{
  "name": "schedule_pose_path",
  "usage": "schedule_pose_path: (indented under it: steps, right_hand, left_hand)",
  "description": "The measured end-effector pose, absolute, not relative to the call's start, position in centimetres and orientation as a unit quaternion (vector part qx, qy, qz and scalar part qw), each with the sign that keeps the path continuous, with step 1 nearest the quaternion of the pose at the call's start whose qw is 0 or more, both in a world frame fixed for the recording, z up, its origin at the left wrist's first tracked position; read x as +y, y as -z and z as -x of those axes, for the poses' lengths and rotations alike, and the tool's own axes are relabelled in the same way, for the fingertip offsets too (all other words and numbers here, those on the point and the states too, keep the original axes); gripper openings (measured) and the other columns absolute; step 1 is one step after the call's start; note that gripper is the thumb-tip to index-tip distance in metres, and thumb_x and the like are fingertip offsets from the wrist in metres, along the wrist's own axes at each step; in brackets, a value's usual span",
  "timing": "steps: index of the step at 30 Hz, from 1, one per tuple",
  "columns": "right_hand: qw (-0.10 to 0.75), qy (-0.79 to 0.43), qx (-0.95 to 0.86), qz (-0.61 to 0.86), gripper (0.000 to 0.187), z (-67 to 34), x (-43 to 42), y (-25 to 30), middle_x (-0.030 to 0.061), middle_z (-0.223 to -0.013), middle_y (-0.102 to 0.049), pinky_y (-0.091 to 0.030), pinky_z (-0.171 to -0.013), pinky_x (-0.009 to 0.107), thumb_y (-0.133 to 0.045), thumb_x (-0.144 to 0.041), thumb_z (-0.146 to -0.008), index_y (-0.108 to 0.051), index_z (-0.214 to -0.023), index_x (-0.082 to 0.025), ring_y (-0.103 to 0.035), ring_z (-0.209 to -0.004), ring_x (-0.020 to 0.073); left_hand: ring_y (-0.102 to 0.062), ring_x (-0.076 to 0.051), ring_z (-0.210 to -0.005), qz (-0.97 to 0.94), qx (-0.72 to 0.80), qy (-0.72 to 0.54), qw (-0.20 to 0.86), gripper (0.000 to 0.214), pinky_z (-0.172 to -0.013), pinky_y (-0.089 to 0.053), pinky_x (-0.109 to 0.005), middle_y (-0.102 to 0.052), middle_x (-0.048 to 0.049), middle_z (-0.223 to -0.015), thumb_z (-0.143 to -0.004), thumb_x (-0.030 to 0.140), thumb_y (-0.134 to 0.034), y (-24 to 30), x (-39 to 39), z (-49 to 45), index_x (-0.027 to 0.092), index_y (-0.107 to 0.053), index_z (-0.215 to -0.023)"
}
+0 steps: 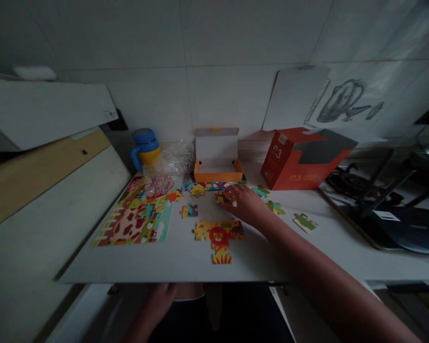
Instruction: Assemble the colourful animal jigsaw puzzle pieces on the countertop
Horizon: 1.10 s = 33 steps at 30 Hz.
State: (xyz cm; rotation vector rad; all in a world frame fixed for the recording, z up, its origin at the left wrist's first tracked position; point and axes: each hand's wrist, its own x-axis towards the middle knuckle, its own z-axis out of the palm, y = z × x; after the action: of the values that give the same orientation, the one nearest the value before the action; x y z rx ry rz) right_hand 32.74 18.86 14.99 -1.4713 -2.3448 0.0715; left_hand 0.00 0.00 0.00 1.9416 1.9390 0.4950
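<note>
My right hand (241, 202) reaches over the white table, with thumb and fingers closed at the edge of a dark orange puzzle piece (220, 197). Nearer to me lies a joined group of yellow puzzle pieces with a red-maned lion (219, 237). A yellow and grey puzzle piece (189, 211) lies to its left. Other loose pieces sit around: a yellow one (197, 190), a green one (275, 207) and a green and brown one (305, 222). Below the table's front edge, my left hand (163, 297) rests by my leg, dim, seemingly holding nothing, its fingertips partly hidden.
A colourful giraffe picture sheet (132, 224) lies at the left. Behind it stand clear plastic wrapping (169, 166) and a blue and yellow flask (145, 147). An open orange box (219, 176) stands at the back, a larger red box (296, 162) right of it. A gas stove (364, 186) is far right.
</note>
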Motion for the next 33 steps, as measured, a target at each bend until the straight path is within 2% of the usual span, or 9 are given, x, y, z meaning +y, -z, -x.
schedule_pose_path:
  steps: [4, 8, 11, 14, 19, 22, 25, 28, 33]
  right_hand:
    - [0.197, -0.054, -0.829, 0.52, 0.032, -33.2, 19.5, -13.5, 0.016, -0.126, -0.076, -0.053, -0.099, 0.042, -0.077, -0.042, -0.099, -0.07, -0.122, -0.02, -0.07, -0.115, 0.0316]
    - [0.232, -0.087, -0.824, 0.509, 0.029, -34.1, 19.9, -12.7, 0.0123, -0.121, -0.075, -0.052, -0.097, 0.039, -0.079, -0.041, -0.097, -0.07, -0.118, -0.022, -0.07, -0.113, 0.03]
    - [0.241, -0.102, -0.82, 0.509, 0.029, -34.3, 20.2, -12.4, 0.0112, -0.121, -0.074, -0.053, -0.095, 0.039, -0.079, -0.042, -0.097, -0.07, -0.118, -0.024, -0.071, -0.11, 0.0288]
    - [0.255, -0.117, -0.813, 0.51, 0.029, -34.2, 20.2, -12.4, 0.0086, -0.115, -0.074, -0.053, -0.09, 0.038, -0.082, -0.042, -0.094, -0.068, -0.112, -0.025, -0.071, -0.102, 0.0267]
    - [0.306, -0.151, -0.792, 0.506, 0.035, -34.3, 20.0, -12.8, 0.0043, -0.107, -0.075, -0.053, -0.085, 0.037, -0.089, -0.041, -0.088, -0.066, -0.109, -0.025, -0.071, -0.094, 0.0243]
    - [0.373, -0.145, -0.77, 0.497, 0.041, -34.5, 19.7, -13.1, 0.0054, -0.11, -0.075, -0.056, -0.083, 0.038, -0.092, -0.044, -0.086, -0.066, -0.112, -0.025, -0.073, -0.094, 0.0246]
    - [0.432, -0.149, -0.762, 0.458, 0.048, -34.3, 19.2, -13.2, 0.0076, -0.112, -0.074, -0.059, -0.083, 0.04, -0.093, -0.044, -0.085, -0.067, -0.12, -0.024, -0.073, -0.094, 0.0244]
    - [0.453, -0.177, -0.78, 0.393, 0.051, -33.8, 18.7, -13.2, 0.0091, -0.116, -0.072, -0.063, -0.087, 0.041, -0.092, -0.041, -0.087, -0.068, -0.13, -0.025, -0.073, -0.096, 0.0242]
    - [0.445, -0.245, -0.785, 0.354, 0.05, -33.2, 18.3, -13.0, 0.0105, -0.125, -0.069, -0.066, -0.085, 0.041, -0.091, -0.042, -0.087, -0.071, -0.13, -0.027, -0.071, -0.096, 0.0227]
  left_hand:
    - [-0.072, -0.034, -0.134, -0.696, 0.686, -0.098, 0.188, 0.052, -0.113, -0.06, -0.048, -0.079, -0.014, -0.135, -0.104, 0.048, -0.047, 1.4, -4.0, -0.1, 0.021, -0.071, -0.141]
    - [-0.057, -0.041, -0.151, -0.737, 0.651, -0.018, 0.179, 0.048, -0.124, -0.05, -0.056, -0.064, -0.0185, -0.158, -0.096, 0.04, -0.06, -0.9, -5.9, -1.8, 0.02, -0.071, -0.138]
    - [-0.055, -0.04, -0.153, -0.778, 0.563, 0.044, 0.275, 0.026, -0.127, -0.046, -0.053, -0.064, -0.0128, -0.16, -0.09, 0.036, -0.074, -5.2, -5.6, -3.4, 0.024, -0.077, -0.113]
    - [-0.072, -0.03, -0.128, -0.759, 0.494, 0.075, 0.418, 0.036, -0.11, -0.056, -0.041, -0.078, -0.0064, -0.138, -0.093, 0.029, -0.073, -10.3, -4.8, -5.0, 0.03, -0.074, -0.13]
    - [-0.074, -0.022, -0.12, -0.772, 0.403, -0.102, 0.481, 0.014, -0.106, -0.052, -0.031, -0.082, -0.0011, -0.125, -0.098, 0.037, -0.076, -16.8, -2.0, -6.2, 0.029, -0.078, -0.109]
    - [-0.074, -0.018, -0.09, -0.748, 0.414, -0.259, 0.449, 0.032, -0.086, -0.056, -0.03, -0.08, -0.0058, -0.095, -0.107, 0.048, -0.062, -18.2, 2.3, -5.9, 0.022, -0.076, -0.095]
    - [-0.073, -0.018, -0.087, -0.659, 0.473, -0.352, 0.467, 0.04, -0.071, -0.056, -0.028, -0.08, -0.0096, -0.109, -0.107, 0.058, -0.06, -17.8, 8.5, -6.2, 0.021, -0.073, -0.106]
    - [-0.076, -0.021, -0.094, -0.602, 0.475, -0.374, 0.521, 0.046, -0.074, -0.06, -0.03, -0.079, -0.0115, -0.119, -0.095, 0.059, -0.076, -16.4, 14.0, -7.5, 0.021, -0.07, -0.122]
    - [-0.074, -0.02, -0.085, -0.572, 0.424, -0.399, 0.578, 0.053, -0.079, -0.064, -0.036, -0.073, -0.0041, -0.095, -0.086, 0.068, -0.083, -13.9, 17.1, -9.7, 0.019, -0.07, -0.1]
